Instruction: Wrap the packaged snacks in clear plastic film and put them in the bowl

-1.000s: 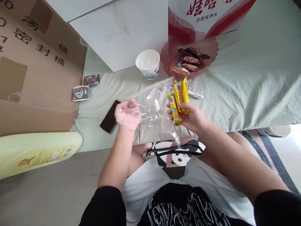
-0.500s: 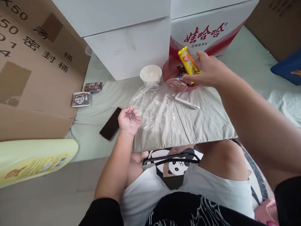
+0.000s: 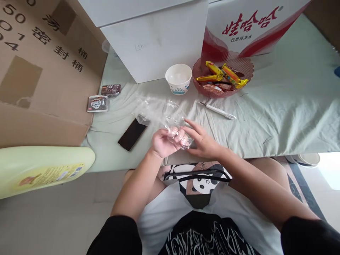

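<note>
My left hand (image 3: 166,142) is closed around a crumpled clear plastic bag (image 3: 155,109), which spreads out over the cloth beyond my fingers. Close beside it is my right hand (image 3: 205,143), fingers apart and reaching toward the bag's bunched end; whether they touch it I cannot tell. Several yellow-wrapped snack bars (image 3: 231,75) lie in a pink ribbed bowl (image 3: 212,92), with reddish-brown packets under them. A white paper cup (image 3: 178,79) stands upright left of the bowl. In front of the bowl lies a white pen (image 3: 219,111).
A black phone (image 3: 132,134) and two small snack packets (image 3: 97,103) lie on the left. White cartons (image 3: 159,42) stand behind the cup, and a large cardboard box (image 3: 53,78) at left. A yellow bottle (image 3: 45,170) juts in at the lower left.
My right hand has let go of the yellow snack bar, now in the bowl, and come back beside my left hand. The left hand still grips the bag, now more bunched up.
</note>
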`<move>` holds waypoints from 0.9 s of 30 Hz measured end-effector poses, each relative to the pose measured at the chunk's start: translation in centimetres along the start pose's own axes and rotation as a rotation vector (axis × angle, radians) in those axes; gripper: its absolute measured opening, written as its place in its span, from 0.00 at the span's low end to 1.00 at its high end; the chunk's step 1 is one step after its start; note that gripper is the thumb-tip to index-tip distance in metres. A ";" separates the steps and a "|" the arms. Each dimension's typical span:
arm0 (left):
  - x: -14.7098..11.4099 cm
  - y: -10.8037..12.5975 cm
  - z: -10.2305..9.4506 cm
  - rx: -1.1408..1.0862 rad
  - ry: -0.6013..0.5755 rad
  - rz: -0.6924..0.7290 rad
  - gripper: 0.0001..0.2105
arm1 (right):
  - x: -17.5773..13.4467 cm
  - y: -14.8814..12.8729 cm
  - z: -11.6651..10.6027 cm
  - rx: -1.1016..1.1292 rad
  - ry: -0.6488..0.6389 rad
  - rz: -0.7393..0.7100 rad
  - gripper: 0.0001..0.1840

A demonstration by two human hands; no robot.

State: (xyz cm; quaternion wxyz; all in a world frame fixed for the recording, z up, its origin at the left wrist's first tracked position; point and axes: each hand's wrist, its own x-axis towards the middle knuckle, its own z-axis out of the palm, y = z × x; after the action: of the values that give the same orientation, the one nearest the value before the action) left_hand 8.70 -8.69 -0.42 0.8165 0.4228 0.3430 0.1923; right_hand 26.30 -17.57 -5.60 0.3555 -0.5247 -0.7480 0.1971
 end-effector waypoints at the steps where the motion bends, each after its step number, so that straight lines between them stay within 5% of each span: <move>1: -0.1 -0.6 0.3 0.024 -0.076 -0.037 0.27 | -0.1 -0.1 0.4 -0.001 -0.007 -0.014 0.38; 5: -0.7 -1.5 0.6 0.051 -0.396 -0.199 0.30 | -0.4 -0.4 0.1 -0.167 0.060 0.051 0.09; 7: -1.2 -0.9 0.2 0.031 -0.424 -0.207 0.32 | -0.3 -0.3 -0.7 -0.244 0.061 0.090 0.03; 10: -2.2 1.1 -1.0 -0.004 -0.225 -0.067 0.34 | -0.3 -0.1 -1.9 -0.301 0.083 0.096 0.09; 15: -3.1 2.7 -3.1 0.011 0.203 0.167 0.36 | -0.6 -0.3 -3.5 -0.430 0.311 0.188 0.12; 20: -0.3 3.6 -1.5 0.127 0.353 0.183 0.26 | 0.8 -0.8 -7.6 -0.615 0.592 0.133 0.09; 22: 0.4 5.2 -0.2 0.109 0.405 0.317 0.25 | 1.3 -1.7 -10.4 -0.718 0.737 0.051 0.08; 27: -3.0 7.0 1.6 0.153 0.415 0.638 0.22 | -1.7 -4.4 -14.2 -0.831 0.841 -0.365 0.05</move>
State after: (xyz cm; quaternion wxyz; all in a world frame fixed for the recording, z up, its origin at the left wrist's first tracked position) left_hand 7.62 -7.40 7.22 0.5950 0.5198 0.3658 0.4919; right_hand 34.28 -21.84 6.27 0.4137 -0.5157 -0.6358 -0.3983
